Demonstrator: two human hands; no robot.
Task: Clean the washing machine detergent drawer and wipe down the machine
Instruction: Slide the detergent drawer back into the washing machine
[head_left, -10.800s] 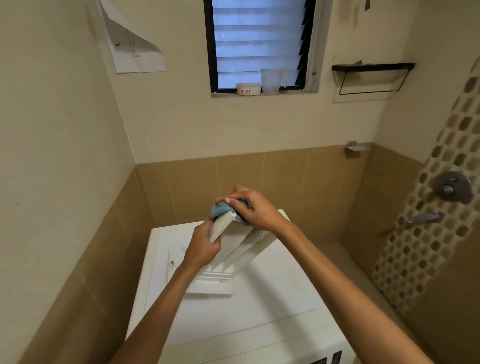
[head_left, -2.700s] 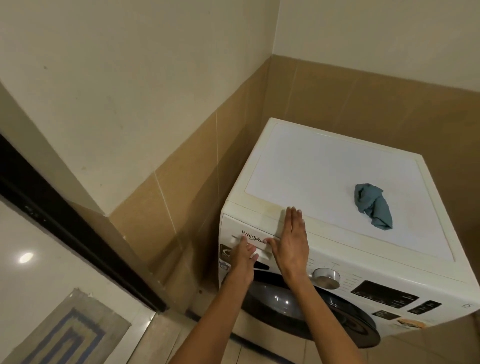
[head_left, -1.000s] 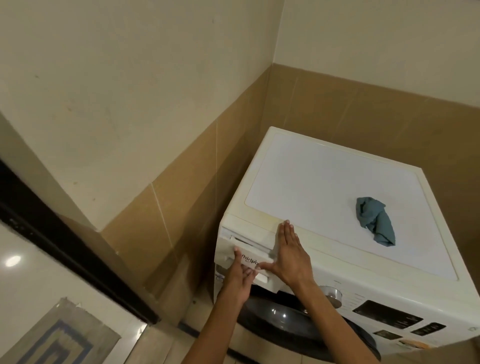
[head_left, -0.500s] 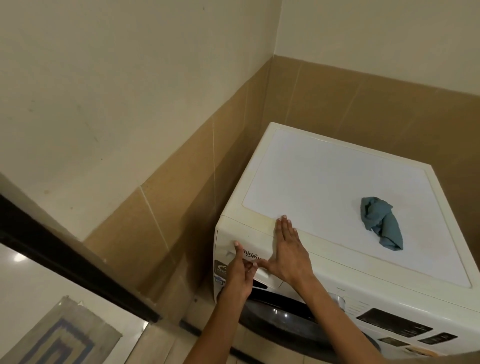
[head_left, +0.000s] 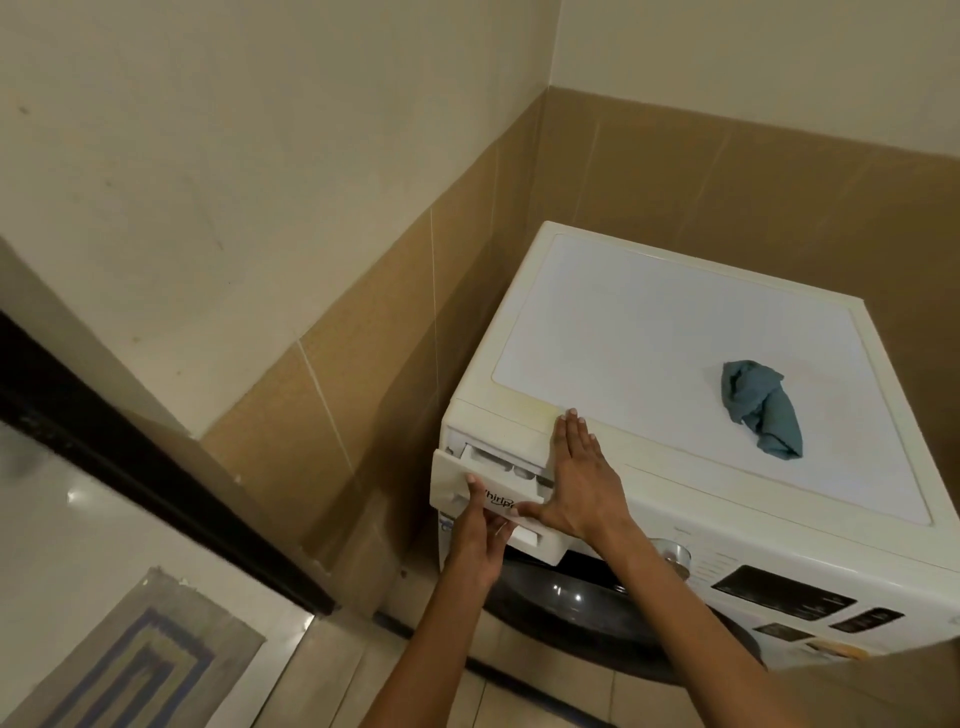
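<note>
The white washing machine (head_left: 649, 338) stands in a tiled corner. Its detergent drawer (head_left: 451, 491) at the top left of the front sticks out a little, showing white compartments behind its face. My left hand (head_left: 480, 540) grips the drawer's front from below, fingers at the handle recess. My right hand (head_left: 576, 483) lies flat against the machine's front top edge beside the drawer, with its thumb on the drawer face. A crumpled blue-green cloth (head_left: 763, 410) lies loose on the machine's top, to the right of both hands.
The round dark door (head_left: 597, 608), a silver dial (head_left: 675, 553) and a black display (head_left: 779, 597) are on the front panel. A tiled wall stands close on the machine's left. A black door frame (head_left: 156, 467) and a striped mat (head_left: 140, 660) are at lower left.
The drawer now sticks out farther than half a second ago, with my left hand still on its front. The cloth, earlier in my right hand, rests on the machine's top.
</note>
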